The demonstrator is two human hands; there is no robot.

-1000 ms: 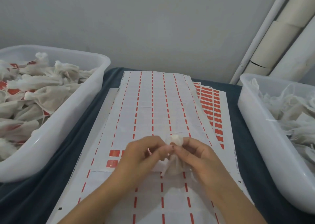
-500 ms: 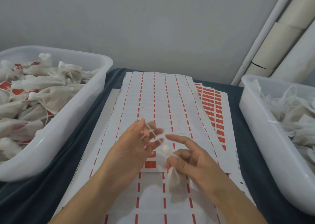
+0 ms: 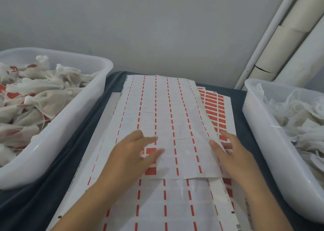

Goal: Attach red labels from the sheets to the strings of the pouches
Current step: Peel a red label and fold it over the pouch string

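Both my hands were on the label sheets, neither holding a pouch. My left hand (image 3: 135,153) lay flat on the top sheet (image 3: 166,118), fingers straight and spread, a bit motion-blurred, pointing right across the paper; it partly covered a few red labels (image 3: 150,171) left near that sheet's lower left. My right hand (image 3: 229,153) was at the top sheet's right edge, fingers extended, thumb on top of the paper near the edge; the other fingers lay past the edge over the sheets below, and I could not tell if any were tucked under it. The top sheet was mostly peeled: white backing with rows of thin red dashes only. Under it, offset to the right, another sheet (image 3: 215,107) showed full columns of red labels. A third, mostly peeled sheet (image 3: 166,204) stuck out below toward me. All sheets sat on a dark blue cloth (image 3: 73,160) over the table. White tub (image 3: 84,118) on my left held filled pouches (image 3: 43,97), several with red labels visible on them. White tub (image 3: 259,129) on my right held loose white pouches (image 3: 301,115) with strings, no red visible. Grey wall behind, cardboard tubes (image 3: 287,37) leaning in the right corner.
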